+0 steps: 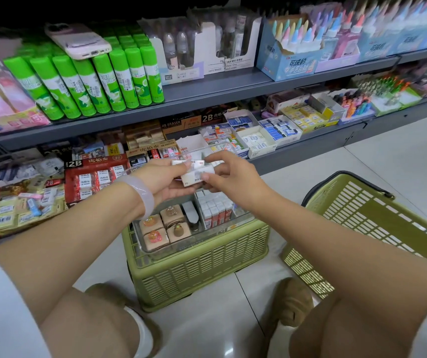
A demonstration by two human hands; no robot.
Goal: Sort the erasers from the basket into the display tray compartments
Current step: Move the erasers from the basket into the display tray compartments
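Above the clear display tray (241, 220), my left hand (162, 178) grips a small stack of white erasers (194, 174). My right hand (229, 174) pinches the right end of the same stack. The tray rests on top of an upturned green basket (202, 264) and has several compartments: brown wrapped erasers with small figures (164, 227) at the left, a white item in the middle, and upright white and red erasers (215, 208) at the right. A second green basket (378, 223) lies tilted on the floor to the right, and its inside looks bare.
Shelves ahead hold boxed erasers (259, 140), red 2B eraser packs (93, 174) and green glue sticks (98, 81). A pink phone (78, 41) lies on the glue sticks. My knees and brown slippers (291, 303) are on the pale tiled floor.
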